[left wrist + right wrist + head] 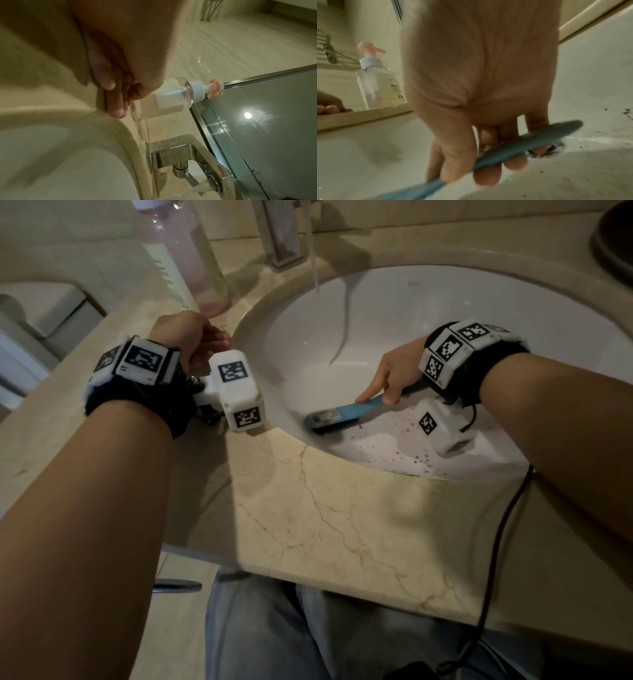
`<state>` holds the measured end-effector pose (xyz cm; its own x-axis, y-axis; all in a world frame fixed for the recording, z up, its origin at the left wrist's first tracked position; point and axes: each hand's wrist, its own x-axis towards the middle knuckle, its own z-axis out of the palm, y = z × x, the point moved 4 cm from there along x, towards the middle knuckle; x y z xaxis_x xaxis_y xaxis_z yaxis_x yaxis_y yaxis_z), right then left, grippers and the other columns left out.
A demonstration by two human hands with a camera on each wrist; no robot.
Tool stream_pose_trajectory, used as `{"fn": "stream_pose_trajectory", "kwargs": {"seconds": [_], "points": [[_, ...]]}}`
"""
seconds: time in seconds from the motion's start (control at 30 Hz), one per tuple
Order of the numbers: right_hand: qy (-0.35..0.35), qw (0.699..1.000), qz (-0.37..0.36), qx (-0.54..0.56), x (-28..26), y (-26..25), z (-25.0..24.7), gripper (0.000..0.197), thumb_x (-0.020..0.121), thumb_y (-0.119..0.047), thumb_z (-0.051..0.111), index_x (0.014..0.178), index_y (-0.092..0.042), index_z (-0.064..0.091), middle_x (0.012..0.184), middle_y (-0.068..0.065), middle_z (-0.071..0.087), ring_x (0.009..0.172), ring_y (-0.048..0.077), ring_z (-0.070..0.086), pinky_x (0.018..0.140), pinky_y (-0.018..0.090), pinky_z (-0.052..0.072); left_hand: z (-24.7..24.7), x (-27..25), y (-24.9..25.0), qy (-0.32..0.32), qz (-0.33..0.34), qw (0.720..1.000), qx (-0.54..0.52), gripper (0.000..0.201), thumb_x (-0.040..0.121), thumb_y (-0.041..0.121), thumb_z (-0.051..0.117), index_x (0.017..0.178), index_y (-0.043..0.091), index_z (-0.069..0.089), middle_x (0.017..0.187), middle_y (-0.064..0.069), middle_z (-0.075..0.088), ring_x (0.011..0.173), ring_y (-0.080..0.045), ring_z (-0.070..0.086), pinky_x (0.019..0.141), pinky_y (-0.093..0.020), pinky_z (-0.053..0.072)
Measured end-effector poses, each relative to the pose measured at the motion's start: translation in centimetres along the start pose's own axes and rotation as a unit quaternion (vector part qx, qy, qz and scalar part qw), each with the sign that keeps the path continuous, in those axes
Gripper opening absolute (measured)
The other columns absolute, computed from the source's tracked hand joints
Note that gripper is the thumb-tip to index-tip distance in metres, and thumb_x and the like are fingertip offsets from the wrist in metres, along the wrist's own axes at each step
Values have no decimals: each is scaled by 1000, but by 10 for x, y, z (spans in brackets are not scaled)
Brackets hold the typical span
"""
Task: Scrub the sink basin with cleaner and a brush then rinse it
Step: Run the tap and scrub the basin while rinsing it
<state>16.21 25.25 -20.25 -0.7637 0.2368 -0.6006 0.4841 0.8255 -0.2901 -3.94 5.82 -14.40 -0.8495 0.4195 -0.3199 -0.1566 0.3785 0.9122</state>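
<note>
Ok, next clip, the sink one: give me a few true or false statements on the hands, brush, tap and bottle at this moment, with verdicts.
1. The right hand grips the blue brush inside the sink basin. True.
2. The tap is off. False: a stream of water falls from it into the basin.
3. The left hand holds the pump bottle. False: it rests on the countertop at the basin's edge; the bottle stands behind it.
4. Dark specks dot the basin near the right wrist. True.
5. The brush head is lifted clear above the rim. False: it is down against the basin wall.
</note>
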Motion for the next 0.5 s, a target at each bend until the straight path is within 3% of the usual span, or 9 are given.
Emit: {"fn": "stream_pose_trajectory", "kwargs": {"seconds": [0.07,0.17,0.23,0.33,0.37,0.43,0.5], "points": [[63,998,5,-13,5,-2,-3,43,90,-9,52,123,-34,60,71,4,59,60,14,45,61,22,38,0,0,0,4,-1,1000,-5,31,94,4,33,66,11,43,60,-2,45,32,-5,44,36,-14,35],[171,985,10,-25,12,1,-12,35,97,-14,45,129,-18,58,92,13,65,67,20,48,64,26,39,-3,-2,2,21,-4,1000,9,32,94,3,31,66,11,43,44,1,52,29,-4,47,36,-13,37],[112,994,-5,1,12,2,-9,40,92,-7,50,125,-27,60,77,6,61,59,14,44,59,23,37,-3,-3,2,21,-2,1000,15,31,94,4,32,66,11,44,40,2,53,29,-4,48,36,-13,38],[-107,991,-18,72,6,1,9,49,87,2,56,99,-44,69,73,4,59,73,18,48,75,27,41,-2,-3,1,11,-6,1000,22,33,95,6,31,65,11,43,39,4,52,30,-4,48,37,-13,38],[-133,987,-19,83,6,1,11,50,87,2,57,93,-45,71,75,6,58,77,21,46,78,29,39,-1,-3,1,-1,-9,1000,21,35,97,7,29,65,12,41,44,3,51,30,-4,45,38,-13,36],[-94,995,-13,39,6,2,8,45,87,-2,58,105,-42,69,81,8,56,78,20,43,78,26,37,1,-3,1,-10,-13,999,30,36,98,9,27,64,13,39,49,4,50,29,-3,45,39,-12,35],[6,1000,5,-7,7,6,-2,45,87,-7,58,118,-40,61,80,5,58,76,16,45,73,25,37,0,-4,2,3,-12,999,47,36,99,10,28,66,12,44,38,7,55,29,-2,50,39,-11,39]]}}
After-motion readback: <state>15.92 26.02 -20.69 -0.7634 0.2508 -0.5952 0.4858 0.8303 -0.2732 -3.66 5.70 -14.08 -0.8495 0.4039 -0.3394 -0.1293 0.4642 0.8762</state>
